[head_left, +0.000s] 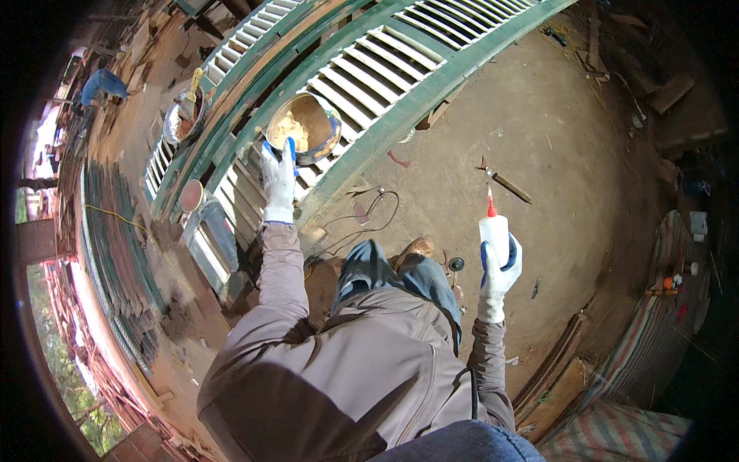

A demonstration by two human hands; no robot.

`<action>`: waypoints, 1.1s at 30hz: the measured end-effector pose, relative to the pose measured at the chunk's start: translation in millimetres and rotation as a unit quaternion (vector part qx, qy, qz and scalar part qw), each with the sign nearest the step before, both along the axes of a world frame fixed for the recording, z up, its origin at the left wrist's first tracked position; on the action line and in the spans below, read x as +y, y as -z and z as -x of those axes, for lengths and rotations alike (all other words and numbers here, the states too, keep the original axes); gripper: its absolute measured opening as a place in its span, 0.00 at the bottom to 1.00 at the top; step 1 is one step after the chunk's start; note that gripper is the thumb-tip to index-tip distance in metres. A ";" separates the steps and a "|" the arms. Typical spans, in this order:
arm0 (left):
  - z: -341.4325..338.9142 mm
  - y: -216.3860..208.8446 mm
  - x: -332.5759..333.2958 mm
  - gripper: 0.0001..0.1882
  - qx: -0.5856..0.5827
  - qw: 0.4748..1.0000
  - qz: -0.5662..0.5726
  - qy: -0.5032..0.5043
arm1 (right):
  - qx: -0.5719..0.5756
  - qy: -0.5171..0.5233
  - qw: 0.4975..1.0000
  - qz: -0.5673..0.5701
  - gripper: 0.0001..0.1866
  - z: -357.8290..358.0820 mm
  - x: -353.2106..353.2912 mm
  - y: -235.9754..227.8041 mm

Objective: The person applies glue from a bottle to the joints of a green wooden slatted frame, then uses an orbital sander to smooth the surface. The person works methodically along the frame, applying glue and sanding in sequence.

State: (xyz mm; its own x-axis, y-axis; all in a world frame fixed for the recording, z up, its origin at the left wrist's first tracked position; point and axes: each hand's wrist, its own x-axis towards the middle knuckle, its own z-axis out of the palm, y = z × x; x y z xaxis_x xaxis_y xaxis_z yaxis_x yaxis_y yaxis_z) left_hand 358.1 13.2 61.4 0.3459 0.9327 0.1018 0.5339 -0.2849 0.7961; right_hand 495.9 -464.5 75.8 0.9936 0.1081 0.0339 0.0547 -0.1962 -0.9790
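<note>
Dirt floor [554,131], right hand [502,276] snug around upright bottle [493,233], left hand [278,181] forward, tight on bowl [316,115]

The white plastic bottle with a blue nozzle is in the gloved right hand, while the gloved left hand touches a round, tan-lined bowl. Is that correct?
Almost: the head view shows the white plastic bottle has a red nozzle, not blue. It is in the gloved right hand, and the gloved left hand touches a round, tan-lined bowl.
</note>
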 end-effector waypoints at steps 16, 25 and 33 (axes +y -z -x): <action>-51.1 -62.5 -2.8 0.25 -0.001 0.991 0.130 -0.043 | 0.010 0.016 1.000 -0.002 0.27 -137.0 22.9 -1.6; -223.5 -88.6 32.7 0.28 0.033 0.992 0.044 0.116 | -0.008 0.015 0.999 -0.037 0.29 -259.6 79.0 -24.1; -463.6 -84.3 -1.6 0.30 -0.003 0.955 0.063 0.289 | -0.012 0.104 0.994 -0.022 0.30 -348.1 59.5 -23.1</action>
